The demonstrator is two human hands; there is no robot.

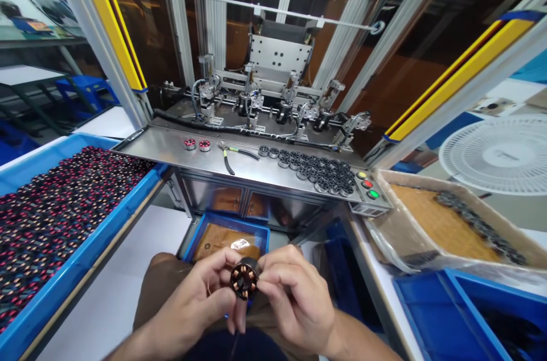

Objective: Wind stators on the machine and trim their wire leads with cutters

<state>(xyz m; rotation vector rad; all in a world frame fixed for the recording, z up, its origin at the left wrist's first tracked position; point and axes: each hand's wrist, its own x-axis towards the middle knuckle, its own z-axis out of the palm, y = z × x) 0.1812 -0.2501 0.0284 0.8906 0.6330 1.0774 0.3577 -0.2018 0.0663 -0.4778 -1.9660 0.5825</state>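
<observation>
A round black motor stator with copper windings [244, 279] is held up over my lap, its open face toward me. My left hand [200, 292] is closed around the stator's left side, thumb and fingers gripping it from the edge and below. A thin copper wire strand shows by the left fingers. At the stator's right rim, my right hand [294, 292] has thumb and index finger pinched together against it. Whether a wire end sits in that pinch cannot be made out. Beyond the hands, cutting pliers with black and green handles [233, 153] lie spread on the metal shelf.
Two red-wound stators [197, 145] and rows of black stators [316, 170] stand on the shelf [162, 147] before a winding machine [277, 99]. Wound stators fill a blue bin [85, 253] at left. Push buttons [367, 184], a lined carton [427, 207] and a blue crate [453, 292] are at right.
</observation>
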